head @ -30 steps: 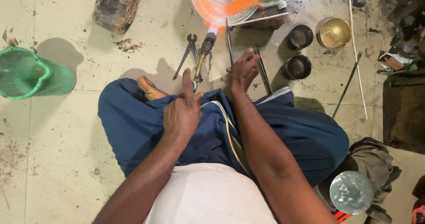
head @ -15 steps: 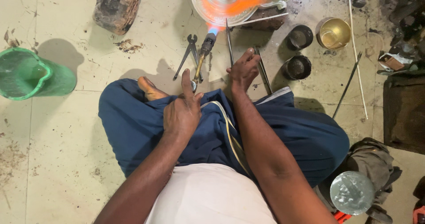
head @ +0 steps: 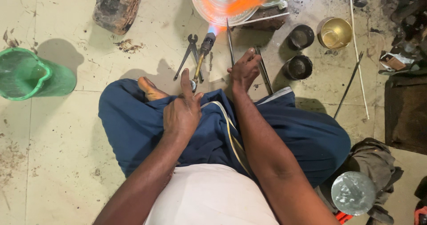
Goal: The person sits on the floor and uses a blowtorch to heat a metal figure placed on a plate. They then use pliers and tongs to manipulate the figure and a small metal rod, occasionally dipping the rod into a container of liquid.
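Head view: pliers (head: 189, 56), two dark cups (head: 300, 36) and green jug (head: 27, 73) surround hands (head: 243, 70).

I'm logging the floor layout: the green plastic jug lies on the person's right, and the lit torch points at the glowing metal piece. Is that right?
Not quite. In the head view the green plastic jug lies on the person's left, beyond the left hand. The lit torch does point at the glowing metal piece.

Green jug (head: 31, 73), brass bowl (head: 334, 32)

The top edge cuts off the glowing metal dish (head: 231, 2), and the left hand (head: 181, 113) hides the torch (head: 201, 58) handle's end
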Action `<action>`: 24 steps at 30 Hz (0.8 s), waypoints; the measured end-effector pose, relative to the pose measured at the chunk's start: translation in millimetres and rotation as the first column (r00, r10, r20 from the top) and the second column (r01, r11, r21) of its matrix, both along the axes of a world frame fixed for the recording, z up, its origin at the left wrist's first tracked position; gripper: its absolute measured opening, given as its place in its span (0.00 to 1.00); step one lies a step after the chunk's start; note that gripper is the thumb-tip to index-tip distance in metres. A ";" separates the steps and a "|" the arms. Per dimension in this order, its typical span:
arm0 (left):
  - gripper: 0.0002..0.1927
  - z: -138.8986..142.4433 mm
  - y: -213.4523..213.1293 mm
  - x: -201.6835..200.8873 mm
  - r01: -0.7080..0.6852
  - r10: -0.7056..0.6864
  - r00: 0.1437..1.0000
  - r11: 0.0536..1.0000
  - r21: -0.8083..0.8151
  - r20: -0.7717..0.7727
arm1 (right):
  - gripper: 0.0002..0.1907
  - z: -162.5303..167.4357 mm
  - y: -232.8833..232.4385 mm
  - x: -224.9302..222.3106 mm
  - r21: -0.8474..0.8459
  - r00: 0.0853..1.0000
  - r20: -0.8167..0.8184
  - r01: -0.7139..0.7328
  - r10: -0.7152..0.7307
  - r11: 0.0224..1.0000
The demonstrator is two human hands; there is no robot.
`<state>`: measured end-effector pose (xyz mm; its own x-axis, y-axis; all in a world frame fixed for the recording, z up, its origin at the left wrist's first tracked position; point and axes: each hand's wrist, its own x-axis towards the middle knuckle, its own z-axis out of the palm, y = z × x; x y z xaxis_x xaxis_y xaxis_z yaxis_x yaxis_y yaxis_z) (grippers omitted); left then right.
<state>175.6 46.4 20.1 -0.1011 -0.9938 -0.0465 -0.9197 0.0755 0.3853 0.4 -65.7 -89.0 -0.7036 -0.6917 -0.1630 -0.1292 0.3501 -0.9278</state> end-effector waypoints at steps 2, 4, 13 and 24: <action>0.40 1.2 -3.2 7.7 -0.008 0.008 1.000 1.000 0.025 0.004 | 0.28 1.9 -2.9 7.5 -0.003 1.000 -0.001 0.002 -0.002 1.000; 0.41 2.1 -5.7 15.0 -0.007 0.007 1.000 1.000 0.016 -0.012 | 0.28 4.0 -5.1 15.1 0.013 1.000 0.003 0.007 -0.007 1.000; 0.41 0.7 -5.7 20.0 0.020 -0.020 1.000 0.997 -0.070 -0.008 | 0.28 5.9 -5.5 19.1 -0.007 1.000 0.005 0.007 -0.007 1.000; 0.41 2.7 -8.1 33.3 -0.003 0.003 1.000 1.000 -0.019 0.002 | 0.28 5.3 -7.5 31.3 0.019 1.000 0.019 0.000 -0.001 1.000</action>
